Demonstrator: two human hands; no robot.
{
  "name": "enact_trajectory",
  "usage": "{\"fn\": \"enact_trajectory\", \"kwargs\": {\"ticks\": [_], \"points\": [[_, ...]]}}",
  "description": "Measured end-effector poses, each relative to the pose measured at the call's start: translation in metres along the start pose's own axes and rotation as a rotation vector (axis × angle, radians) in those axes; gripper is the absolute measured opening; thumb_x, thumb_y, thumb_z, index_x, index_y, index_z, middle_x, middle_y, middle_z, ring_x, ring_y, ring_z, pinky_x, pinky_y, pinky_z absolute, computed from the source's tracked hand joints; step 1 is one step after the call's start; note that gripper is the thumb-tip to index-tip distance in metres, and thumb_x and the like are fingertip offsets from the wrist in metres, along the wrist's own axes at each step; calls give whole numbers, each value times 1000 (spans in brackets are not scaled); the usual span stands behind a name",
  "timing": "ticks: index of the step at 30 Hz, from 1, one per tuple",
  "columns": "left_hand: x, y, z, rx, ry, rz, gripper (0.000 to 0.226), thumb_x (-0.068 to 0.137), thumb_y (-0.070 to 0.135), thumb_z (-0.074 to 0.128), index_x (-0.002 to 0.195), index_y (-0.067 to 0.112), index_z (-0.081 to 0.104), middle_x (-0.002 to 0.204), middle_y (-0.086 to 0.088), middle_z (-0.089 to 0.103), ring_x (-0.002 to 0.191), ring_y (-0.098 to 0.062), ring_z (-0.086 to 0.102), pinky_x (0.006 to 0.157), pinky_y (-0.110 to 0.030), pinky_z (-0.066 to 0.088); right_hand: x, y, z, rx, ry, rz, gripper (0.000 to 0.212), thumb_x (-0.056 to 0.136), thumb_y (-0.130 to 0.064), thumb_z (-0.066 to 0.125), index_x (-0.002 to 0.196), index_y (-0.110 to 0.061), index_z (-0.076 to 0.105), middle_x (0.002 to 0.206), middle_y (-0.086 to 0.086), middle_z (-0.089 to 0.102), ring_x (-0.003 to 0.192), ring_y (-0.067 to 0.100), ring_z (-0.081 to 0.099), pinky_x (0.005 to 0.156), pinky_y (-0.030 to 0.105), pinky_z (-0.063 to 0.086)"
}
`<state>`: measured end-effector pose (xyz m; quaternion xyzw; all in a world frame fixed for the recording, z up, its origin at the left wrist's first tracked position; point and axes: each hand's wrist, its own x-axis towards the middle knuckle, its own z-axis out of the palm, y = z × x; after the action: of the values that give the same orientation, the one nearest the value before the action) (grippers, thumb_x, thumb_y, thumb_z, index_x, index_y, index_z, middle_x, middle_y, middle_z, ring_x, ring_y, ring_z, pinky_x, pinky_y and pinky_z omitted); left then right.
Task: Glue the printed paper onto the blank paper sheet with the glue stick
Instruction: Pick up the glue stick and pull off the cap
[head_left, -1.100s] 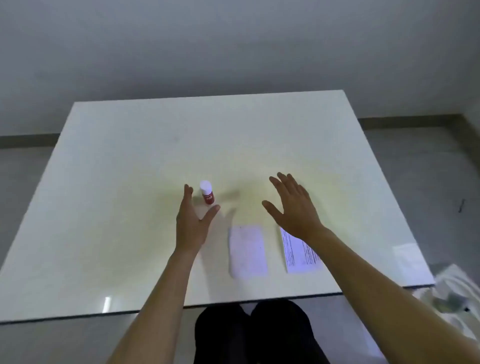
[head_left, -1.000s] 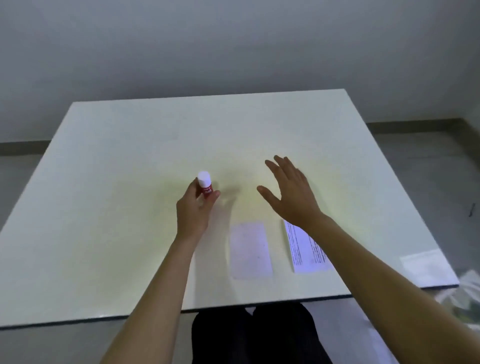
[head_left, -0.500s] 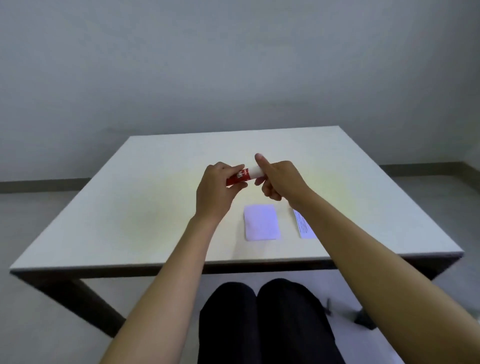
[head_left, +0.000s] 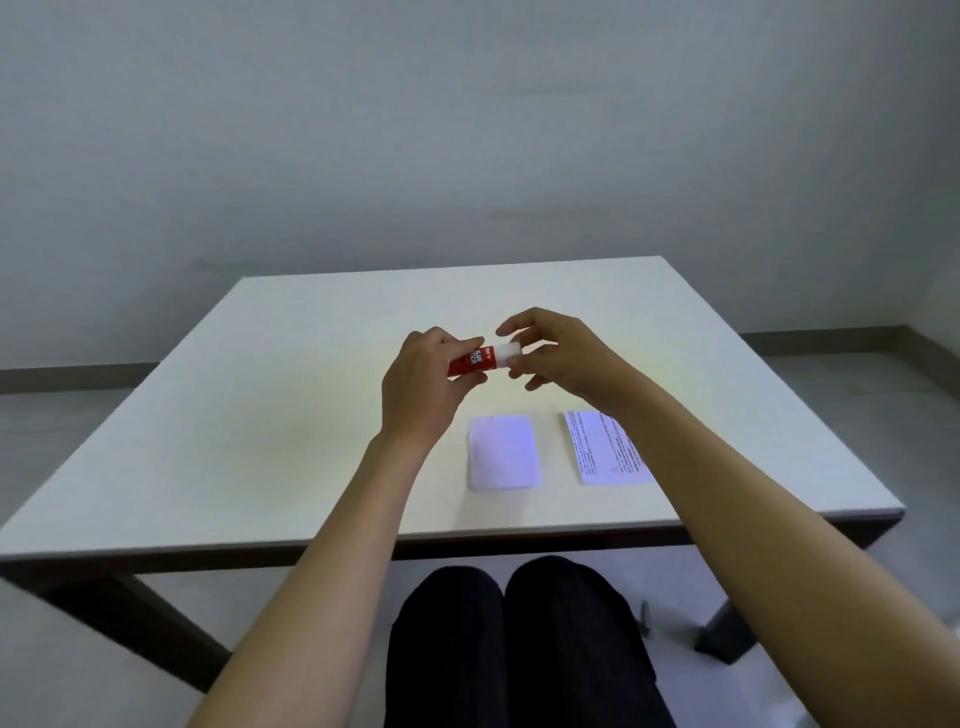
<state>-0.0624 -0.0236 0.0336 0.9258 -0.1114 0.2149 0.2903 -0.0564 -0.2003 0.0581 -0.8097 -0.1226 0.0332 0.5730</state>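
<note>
Up above the tabletop (head_left: 291, 426), the left hand (head_left: 423, 389) has its grip wrapped around the red barrel of the glue stick (head_left: 480, 359), held sideways, while the right hand (head_left: 558, 353) pinches the white cap end with its fingertips. Down below, the blank paper sheet (head_left: 504, 452) lies flat, and the printed paper (head_left: 605, 449) sits just beside it to the right, apart.
</note>
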Motion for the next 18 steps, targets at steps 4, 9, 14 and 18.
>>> {"fn": "enact_trajectory", "kwargs": {"ticks": [4, 9, 14, 18], "points": [[-3, -1, 7, 13, -42, -8, 42, 81, 29, 70, 123, 29, 63, 102, 3, 63, 101, -17, 51, 70, -23, 33, -1, 11, -7, 67, 4, 183, 37, 91, -40, 56, 98, -5, 63, 79, 13, 67, 58, 24, 65, 56, 31, 53], [-5, -3, 10, -71, -128, -65, 39, 79, 32, 71, 118, 30, 66, 93, 1, 62, 89, -17, 54, 69, -29, 39, -2, 25, -12, 86, -6, 58, 16, 89, -5, 60, 101, 5, 62, 78, 15, 65, 64, 24, 67, 66, 29, 60], [-7, -17, 5, -344, -98, -238, 17, 81, 33, 68, 92, 22, 74, 69, -1, 59, 64, -17, 47, 62, -29, 35, 11, 54, -47, -121, 268, 128, 13, 87, -9, 63, 97, -1, 60, 89, 15, 65, 70, 28, 66, 66, 28, 55], [-10, -19, -6, -533, 23, -379, 10, 87, 28, 63, 85, 21, 70, 83, -5, 73, 74, -18, 68, 66, -25, 45, 17, 87, -78, -655, 384, 247, 20, 83, -18, 64, 94, -1, 64, 98, 15, 68, 88, 30, 61, 73, 31, 43]]}}
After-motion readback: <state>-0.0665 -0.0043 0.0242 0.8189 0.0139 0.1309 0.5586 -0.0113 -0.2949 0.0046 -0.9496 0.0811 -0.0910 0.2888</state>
